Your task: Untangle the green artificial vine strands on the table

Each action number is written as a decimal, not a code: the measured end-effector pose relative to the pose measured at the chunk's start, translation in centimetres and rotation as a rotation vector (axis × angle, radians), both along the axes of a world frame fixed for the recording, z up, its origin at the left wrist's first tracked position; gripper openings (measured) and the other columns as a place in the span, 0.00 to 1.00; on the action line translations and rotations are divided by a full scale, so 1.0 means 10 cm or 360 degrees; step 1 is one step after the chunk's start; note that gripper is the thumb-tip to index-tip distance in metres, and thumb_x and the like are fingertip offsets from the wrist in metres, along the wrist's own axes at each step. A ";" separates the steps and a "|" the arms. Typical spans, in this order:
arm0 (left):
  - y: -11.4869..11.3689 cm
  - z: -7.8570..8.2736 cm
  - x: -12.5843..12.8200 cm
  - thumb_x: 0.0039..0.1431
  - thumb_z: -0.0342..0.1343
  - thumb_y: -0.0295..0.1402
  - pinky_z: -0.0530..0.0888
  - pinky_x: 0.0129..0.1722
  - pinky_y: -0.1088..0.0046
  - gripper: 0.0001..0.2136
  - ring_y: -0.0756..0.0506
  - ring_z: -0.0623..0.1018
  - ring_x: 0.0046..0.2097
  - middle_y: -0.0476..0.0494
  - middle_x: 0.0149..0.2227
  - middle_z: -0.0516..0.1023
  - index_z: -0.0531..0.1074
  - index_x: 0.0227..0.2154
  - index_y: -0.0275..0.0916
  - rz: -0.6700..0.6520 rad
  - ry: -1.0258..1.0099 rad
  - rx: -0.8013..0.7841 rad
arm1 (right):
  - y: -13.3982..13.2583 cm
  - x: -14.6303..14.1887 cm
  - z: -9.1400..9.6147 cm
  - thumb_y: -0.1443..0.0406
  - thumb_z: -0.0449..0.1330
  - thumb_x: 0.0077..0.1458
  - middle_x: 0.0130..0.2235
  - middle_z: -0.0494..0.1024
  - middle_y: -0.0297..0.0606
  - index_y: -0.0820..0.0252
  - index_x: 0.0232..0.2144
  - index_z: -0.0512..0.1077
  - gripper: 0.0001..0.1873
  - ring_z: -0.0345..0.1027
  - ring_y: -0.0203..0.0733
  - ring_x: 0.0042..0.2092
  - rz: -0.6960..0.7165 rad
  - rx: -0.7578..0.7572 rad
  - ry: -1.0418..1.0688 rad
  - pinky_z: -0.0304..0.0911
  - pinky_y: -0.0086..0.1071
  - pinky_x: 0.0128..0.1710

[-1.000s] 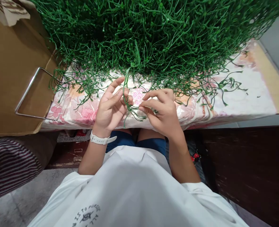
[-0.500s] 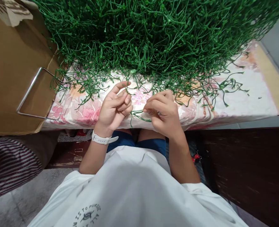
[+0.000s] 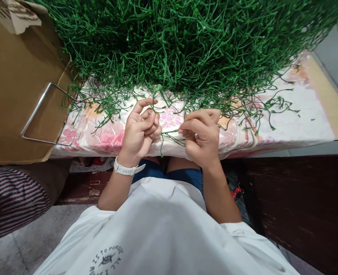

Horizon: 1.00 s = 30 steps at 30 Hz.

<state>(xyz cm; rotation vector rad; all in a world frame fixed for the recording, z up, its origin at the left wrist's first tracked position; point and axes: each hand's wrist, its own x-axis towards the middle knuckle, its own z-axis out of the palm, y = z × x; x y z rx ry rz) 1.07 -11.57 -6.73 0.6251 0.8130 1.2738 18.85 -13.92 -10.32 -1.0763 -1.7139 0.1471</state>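
Observation:
Thin green plastic stems (image 3: 170, 133) stretch between my two hands, just above the front edge of the table. My left hand (image 3: 142, 128), with a white watch strap on its wrist, is closed on one end of them, palm turned up and index finger bent. The other end is pinched between the thumb and fingers of my right hand (image 3: 202, 135). Beyond both hands rises a big heap of green artificial grass stems (image 3: 174, 49), its loose strands spilling toward me. A pale green piece (image 3: 158, 87) shows at the heap's front, its kind unclear.
A floral tablecloth (image 3: 108, 139) covers the table. At the left stands a cardboard box (image 3: 14, 88) with a bent metal wire frame (image 3: 37, 109) against it. A person in striped clothing (image 3: 17, 202) is at the lower left. A dark wooden bench (image 3: 301, 198) lies at the right.
My right hand has shifted slightly to the right, and my left hand a little the same way. The stems between them appear drawn a bit straighter.

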 end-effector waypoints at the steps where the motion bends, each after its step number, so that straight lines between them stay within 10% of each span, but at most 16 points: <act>1: 0.00 0.01 -0.02 0.61 0.54 0.16 0.55 0.17 0.86 0.12 0.59 0.50 0.17 0.57 0.22 0.68 0.73 0.37 0.41 0.0076 -0.0003 0.0006 | 0.02 0.03 -0.02 0.70 0.57 0.62 0.34 0.74 0.38 0.54 0.28 0.69 0.10 0.67 0.47 0.41 -0.0056 0.0025 0.0111 0.63 0.46 0.43; 12: 0.03 0.10 -0.16 0.72 0.40 0.18 0.55 0.16 0.88 0.17 0.59 0.58 0.18 0.55 0.23 0.64 0.73 0.36 0.37 0.0124 -0.0301 -0.0157 | 0.12 0.11 -0.12 0.57 0.62 0.66 0.37 0.72 0.35 0.54 0.44 0.72 0.09 0.68 0.38 0.37 -0.0108 -0.0124 0.0678 0.67 0.37 0.39; 24: 0.00 0.11 -0.19 0.73 0.40 0.21 0.56 0.16 0.87 0.16 0.59 0.58 0.18 0.55 0.23 0.61 0.72 0.37 0.37 0.0074 -0.0393 -0.0173 | -0.01 0.13 0.03 0.74 0.57 0.43 0.44 0.73 0.40 0.56 0.38 0.70 0.18 0.67 0.53 0.49 0.0016 -0.0190 -0.0023 0.58 0.50 0.53; 30: -0.01 0.11 -0.20 0.73 0.45 0.22 0.56 0.16 0.87 0.13 0.59 0.58 0.18 0.56 0.24 0.60 0.73 0.37 0.38 0.0070 -0.0361 -0.0188 | -0.02 0.05 0.05 0.74 0.58 0.51 0.50 0.72 0.44 0.55 0.39 0.71 0.14 0.61 0.56 0.53 -0.0161 -0.0325 -0.0308 0.56 0.52 0.55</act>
